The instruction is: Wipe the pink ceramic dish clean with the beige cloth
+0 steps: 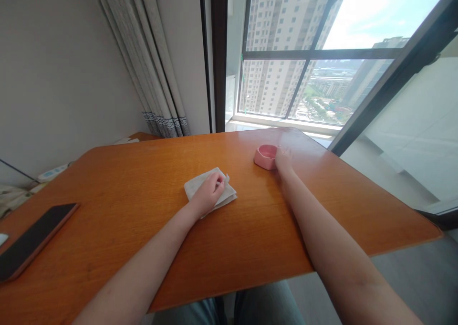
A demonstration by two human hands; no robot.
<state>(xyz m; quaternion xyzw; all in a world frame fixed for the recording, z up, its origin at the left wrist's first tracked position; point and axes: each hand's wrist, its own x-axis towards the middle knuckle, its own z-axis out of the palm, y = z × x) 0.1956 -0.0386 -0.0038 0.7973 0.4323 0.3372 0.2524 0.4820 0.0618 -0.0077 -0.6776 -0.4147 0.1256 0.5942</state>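
The left hand (209, 193) rests curled on a folded white cloth (200, 184) at the desk's (143, 229) middle, fingers pinching its top layer. The cloth lies flat, its long axis running from 10 to 4 o'clock. At 2 o'clock from it, the right hand (284, 162) touches a small pink dish (265, 156), fingers loosely bent against its side; whether it grips, I cannot tell. A dark phone (32, 239) lies at 8 o'clock.

Glossy wooden table (143, 229), soft cloth (196, 184)

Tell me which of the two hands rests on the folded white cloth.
The left hand lies on the white cloth at the table's middle. The right hand is farther away, touching the pink dish.
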